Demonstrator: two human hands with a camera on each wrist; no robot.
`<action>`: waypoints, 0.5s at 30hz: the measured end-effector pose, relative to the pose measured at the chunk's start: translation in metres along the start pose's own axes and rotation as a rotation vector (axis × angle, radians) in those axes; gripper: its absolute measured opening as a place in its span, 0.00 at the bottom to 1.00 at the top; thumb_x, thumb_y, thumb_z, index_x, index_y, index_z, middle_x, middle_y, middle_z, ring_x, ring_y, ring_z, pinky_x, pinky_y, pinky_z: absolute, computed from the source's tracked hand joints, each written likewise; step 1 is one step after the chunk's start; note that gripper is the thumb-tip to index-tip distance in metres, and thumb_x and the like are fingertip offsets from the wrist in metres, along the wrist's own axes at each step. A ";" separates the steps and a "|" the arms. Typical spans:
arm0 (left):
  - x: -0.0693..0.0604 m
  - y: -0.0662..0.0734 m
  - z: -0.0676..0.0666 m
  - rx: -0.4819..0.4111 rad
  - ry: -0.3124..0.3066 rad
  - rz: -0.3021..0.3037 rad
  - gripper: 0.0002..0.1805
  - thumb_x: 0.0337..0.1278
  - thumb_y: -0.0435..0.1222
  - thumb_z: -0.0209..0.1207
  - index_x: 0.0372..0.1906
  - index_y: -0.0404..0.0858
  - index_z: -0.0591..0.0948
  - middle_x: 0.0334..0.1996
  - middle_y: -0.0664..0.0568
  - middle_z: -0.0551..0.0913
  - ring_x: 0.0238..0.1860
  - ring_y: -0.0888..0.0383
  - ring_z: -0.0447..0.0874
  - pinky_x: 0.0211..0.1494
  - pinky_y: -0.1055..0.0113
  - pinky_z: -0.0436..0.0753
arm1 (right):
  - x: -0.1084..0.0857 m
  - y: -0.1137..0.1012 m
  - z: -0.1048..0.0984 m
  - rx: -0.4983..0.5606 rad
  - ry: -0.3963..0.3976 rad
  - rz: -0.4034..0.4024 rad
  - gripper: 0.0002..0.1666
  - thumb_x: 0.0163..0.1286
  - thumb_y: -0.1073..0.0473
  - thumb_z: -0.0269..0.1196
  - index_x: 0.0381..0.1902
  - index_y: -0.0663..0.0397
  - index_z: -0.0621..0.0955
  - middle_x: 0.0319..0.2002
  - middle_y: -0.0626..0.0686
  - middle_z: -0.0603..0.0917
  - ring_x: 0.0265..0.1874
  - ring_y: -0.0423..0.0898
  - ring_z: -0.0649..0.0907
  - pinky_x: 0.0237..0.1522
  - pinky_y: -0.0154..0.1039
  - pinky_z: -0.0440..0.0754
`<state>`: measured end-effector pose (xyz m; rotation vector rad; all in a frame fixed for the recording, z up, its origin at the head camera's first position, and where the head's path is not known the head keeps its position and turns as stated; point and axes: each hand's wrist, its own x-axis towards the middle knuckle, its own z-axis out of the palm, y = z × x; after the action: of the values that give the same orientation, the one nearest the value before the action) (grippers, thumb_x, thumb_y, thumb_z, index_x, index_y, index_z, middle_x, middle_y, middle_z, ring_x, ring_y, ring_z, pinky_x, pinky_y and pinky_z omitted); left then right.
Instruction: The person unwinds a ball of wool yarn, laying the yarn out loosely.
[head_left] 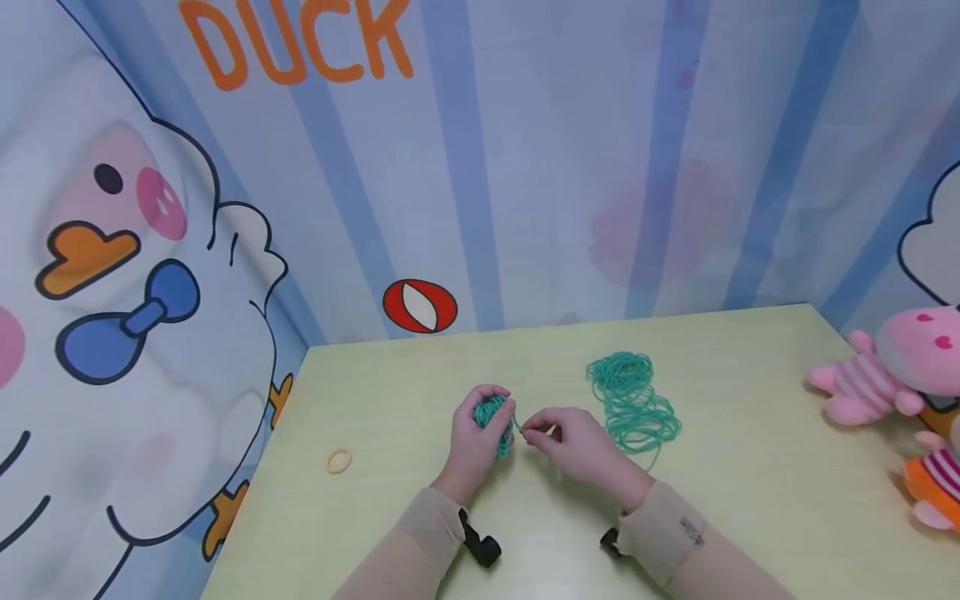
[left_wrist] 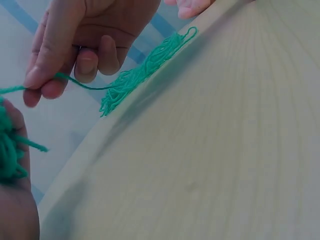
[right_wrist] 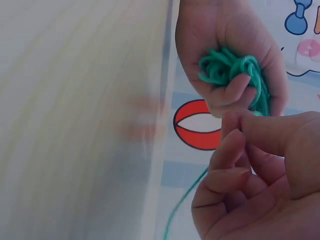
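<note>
My left hand point(head_left: 474, 437) grips a bundle of green yarn point(head_left: 491, 410) above the table, its fingers curled round the strands. In the right wrist view the looped yarn point(right_wrist: 232, 70) bulges out between those fingers. Just to the right, my right hand point(head_left: 581, 446) pinches a single strand between thumb and fingertips. That strand point(left_wrist: 85, 86) runs from the held bundle through the pinch toward a loose pile of green yarn point(head_left: 633, 400) in the left wrist view. The pile lies on the table behind and right of my right hand.
An orange ring point(head_left: 339, 461) lies on the pale table point(head_left: 750, 467) to the left. Pink plush toys point(head_left: 862, 387) sit at the right edge. A printed cloth backdrop point(head_left: 547, 167) stands behind the table and along its left side.
</note>
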<state>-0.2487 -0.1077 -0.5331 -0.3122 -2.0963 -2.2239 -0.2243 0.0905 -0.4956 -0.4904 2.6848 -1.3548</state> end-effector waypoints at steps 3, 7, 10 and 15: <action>-0.001 -0.002 0.000 -0.010 -0.002 -0.012 0.14 0.80 0.41 0.66 0.58 0.36 0.81 0.37 0.50 0.82 0.29 0.58 0.82 0.35 0.68 0.87 | -0.006 0.005 -0.009 0.003 0.041 0.012 0.11 0.83 0.54 0.67 0.53 0.51 0.91 0.43 0.48 0.93 0.31 0.41 0.81 0.32 0.34 0.80; -0.001 -0.003 0.000 -0.008 -0.009 -0.015 0.19 0.79 0.44 0.66 0.60 0.34 0.80 0.35 0.51 0.82 0.29 0.57 0.81 0.35 0.68 0.87 | -0.016 0.013 -0.031 0.015 0.126 0.043 0.13 0.84 0.52 0.65 0.56 0.51 0.90 0.45 0.53 0.92 0.34 0.43 0.83 0.32 0.35 0.82; 0.000 -0.003 -0.001 -0.001 -0.007 -0.014 0.23 0.79 0.45 0.67 0.61 0.31 0.79 0.37 0.52 0.82 0.30 0.58 0.81 0.36 0.69 0.87 | -0.024 0.020 -0.051 0.019 0.184 0.051 0.16 0.84 0.51 0.65 0.58 0.53 0.88 0.45 0.56 0.92 0.34 0.44 0.84 0.32 0.36 0.82; 0.000 -0.002 0.000 -0.004 0.011 -0.008 0.20 0.79 0.44 0.66 0.60 0.32 0.79 0.38 0.52 0.81 0.30 0.58 0.80 0.35 0.69 0.87 | -0.037 0.039 -0.080 0.006 0.263 0.049 0.20 0.85 0.49 0.64 0.61 0.57 0.87 0.47 0.60 0.91 0.34 0.43 0.83 0.31 0.35 0.82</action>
<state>-0.2486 -0.1079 -0.5353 -0.2910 -2.0919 -2.2288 -0.2171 0.1856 -0.4810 -0.2598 2.8736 -1.5092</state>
